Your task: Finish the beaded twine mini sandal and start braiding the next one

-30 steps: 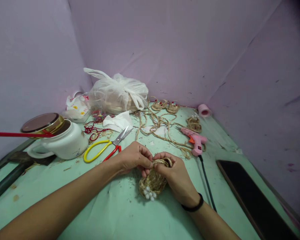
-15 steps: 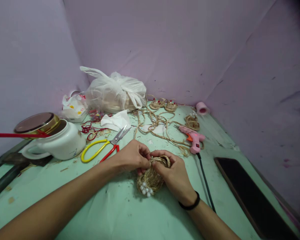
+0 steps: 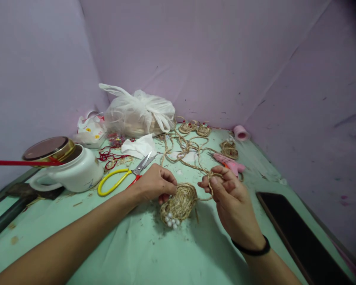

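Note:
A small woven jute shoe (image 3: 179,204) with white beads at its toe lies on the green table (image 3: 154,253). My left hand (image 3: 154,184) is closed, its fingertips pinching the shoe's back rim. My right hand (image 3: 230,192) is lifted to the right of the shoe, fingers curled round a strand of jute cord (image 3: 209,186) that runs from the shoe toward the loose cord (image 3: 185,148) farther back. A black band circles my right wrist.
Yellow and red scissors (image 3: 123,174) lie left of my hands, beside a white pot (image 3: 74,172) with a gold lid. A pink glue gun (image 3: 230,163), several finished jute pieces (image 3: 195,128), a tissue (image 3: 139,145), a plastic bag (image 3: 138,112) and a pink roll (image 3: 241,132) sit behind. A black tablet (image 3: 296,233) lies right.
My right hand left the shoe's rim and moved right and up, drawing a strand of cord out. The left hand stays on the shoe.

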The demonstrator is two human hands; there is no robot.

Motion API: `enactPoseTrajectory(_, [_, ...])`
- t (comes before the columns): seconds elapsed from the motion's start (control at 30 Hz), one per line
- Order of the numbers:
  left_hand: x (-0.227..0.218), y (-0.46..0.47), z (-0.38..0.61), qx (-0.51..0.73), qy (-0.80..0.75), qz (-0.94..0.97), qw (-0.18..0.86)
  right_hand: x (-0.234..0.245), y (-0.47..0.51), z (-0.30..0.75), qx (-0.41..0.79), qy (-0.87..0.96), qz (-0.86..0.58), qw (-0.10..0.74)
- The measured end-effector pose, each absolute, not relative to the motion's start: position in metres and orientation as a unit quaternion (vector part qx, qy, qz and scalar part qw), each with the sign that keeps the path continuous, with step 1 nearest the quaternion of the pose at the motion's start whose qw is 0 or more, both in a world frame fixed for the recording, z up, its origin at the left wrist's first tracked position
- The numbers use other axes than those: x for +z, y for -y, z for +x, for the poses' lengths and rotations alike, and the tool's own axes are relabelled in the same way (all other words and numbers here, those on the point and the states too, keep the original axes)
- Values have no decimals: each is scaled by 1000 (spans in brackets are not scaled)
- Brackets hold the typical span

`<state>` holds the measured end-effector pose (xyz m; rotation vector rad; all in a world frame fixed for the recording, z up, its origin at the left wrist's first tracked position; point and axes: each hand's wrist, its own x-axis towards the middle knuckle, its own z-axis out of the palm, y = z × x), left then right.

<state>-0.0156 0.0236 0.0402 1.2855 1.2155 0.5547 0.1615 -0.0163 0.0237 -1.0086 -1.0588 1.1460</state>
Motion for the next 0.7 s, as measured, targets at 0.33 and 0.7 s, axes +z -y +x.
enactPoseTrajectory(0.33, [45, -20, -13, 237, -539, 562, 581, 36, 25, 158, 556, 456, -488, 495])
enactPoseTrajectory(0.7, [42, -13, -6, 226, -506, 538, 635, 26, 36, 143, 173, 692, -541, 446])
